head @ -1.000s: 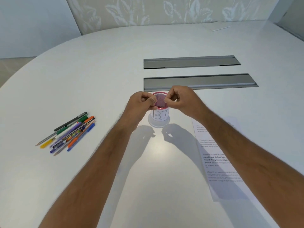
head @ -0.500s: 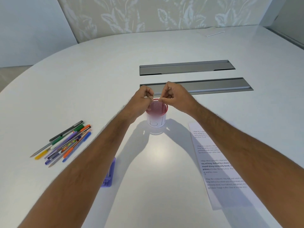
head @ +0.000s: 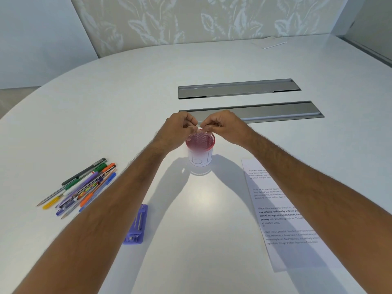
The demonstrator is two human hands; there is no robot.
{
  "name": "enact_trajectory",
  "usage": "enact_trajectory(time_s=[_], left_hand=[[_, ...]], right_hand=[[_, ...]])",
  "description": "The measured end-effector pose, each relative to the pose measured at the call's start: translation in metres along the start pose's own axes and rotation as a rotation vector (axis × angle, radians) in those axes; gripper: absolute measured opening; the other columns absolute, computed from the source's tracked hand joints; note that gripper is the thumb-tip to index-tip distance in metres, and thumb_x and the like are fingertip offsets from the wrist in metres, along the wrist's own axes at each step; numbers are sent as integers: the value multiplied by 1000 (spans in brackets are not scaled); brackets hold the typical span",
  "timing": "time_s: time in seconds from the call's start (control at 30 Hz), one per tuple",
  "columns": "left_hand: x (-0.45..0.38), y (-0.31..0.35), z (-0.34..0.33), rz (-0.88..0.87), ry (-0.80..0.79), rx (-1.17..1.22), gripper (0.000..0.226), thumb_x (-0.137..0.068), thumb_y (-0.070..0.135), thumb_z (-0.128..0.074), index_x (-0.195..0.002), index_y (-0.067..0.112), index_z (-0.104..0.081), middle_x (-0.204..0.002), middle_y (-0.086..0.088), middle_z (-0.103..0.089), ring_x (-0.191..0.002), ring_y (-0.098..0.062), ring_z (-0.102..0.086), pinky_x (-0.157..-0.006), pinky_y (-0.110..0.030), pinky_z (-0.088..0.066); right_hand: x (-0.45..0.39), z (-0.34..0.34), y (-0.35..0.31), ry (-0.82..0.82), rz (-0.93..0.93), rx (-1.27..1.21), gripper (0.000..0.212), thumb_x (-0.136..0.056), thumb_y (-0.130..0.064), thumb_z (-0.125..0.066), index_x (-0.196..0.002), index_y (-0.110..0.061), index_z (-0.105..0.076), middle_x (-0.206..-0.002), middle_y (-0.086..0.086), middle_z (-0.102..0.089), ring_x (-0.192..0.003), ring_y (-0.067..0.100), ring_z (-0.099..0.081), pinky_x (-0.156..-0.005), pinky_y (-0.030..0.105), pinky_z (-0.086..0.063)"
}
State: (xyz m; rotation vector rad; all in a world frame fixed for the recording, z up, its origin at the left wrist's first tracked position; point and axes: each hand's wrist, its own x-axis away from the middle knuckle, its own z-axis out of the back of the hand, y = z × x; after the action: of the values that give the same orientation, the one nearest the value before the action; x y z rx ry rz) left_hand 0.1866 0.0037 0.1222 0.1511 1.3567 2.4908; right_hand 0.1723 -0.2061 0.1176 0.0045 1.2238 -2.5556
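A red mesh cup (head: 201, 142) with a white paper label round its lower part stands on the white table (head: 127, 85). My left hand (head: 178, 129) and my right hand (head: 223, 125) meet just above the cup's far rim. Both have their fingers curled, and together they pinch a small thin pale strip (head: 199, 125) between the fingertips. The strip is too small to identify. The fingers hide most of it.
Several pens and pencils (head: 82, 185) lie in a bunch at the left. A purple stapler (head: 136, 224) lies near my left forearm. A printed sheet (head: 275, 209) lies under my right forearm. Two grey metal cable hatches (head: 237, 89) sit beyond the cup.
My view has tipped down and the purple stapler has come into sight. Both hands have stayed together over the cup, shifting from its near side toward its far rim.
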Motion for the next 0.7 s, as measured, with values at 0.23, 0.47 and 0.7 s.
enact_trajectory(time_s=[0.23,0.47,0.7], left_hand=[[-3,2,6,9,-29,31,16,-91,1,-78,-92,15,-69,-74,-1,-76,-60,-11,-69,-63,-25,-56],[-1,5,10,-22,-30,-126,15,-87,5,-81,-91,16,-73,-72,6,-74,-56,-1,-62,-57,-14,-49],[3,10,4,-97,-34,-301,8,-90,8,-79,-94,15,-79,-73,9,-68,-66,1,-61,-57,-7,-43]], right_hand=[[-1,2,-3,-58,-34,-33,32,-98,11,-51,-118,1,-74,-104,13,-80,-100,30,-79,-54,11,-49],[0,5,-1,-98,-40,-46,36,-95,12,-49,-121,-2,-69,-111,12,-80,-104,31,-78,-53,19,-51],[2,5,0,17,12,108,12,-94,-4,-78,-106,-6,-78,-85,-1,-78,-68,-11,-69,-59,4,-47]])
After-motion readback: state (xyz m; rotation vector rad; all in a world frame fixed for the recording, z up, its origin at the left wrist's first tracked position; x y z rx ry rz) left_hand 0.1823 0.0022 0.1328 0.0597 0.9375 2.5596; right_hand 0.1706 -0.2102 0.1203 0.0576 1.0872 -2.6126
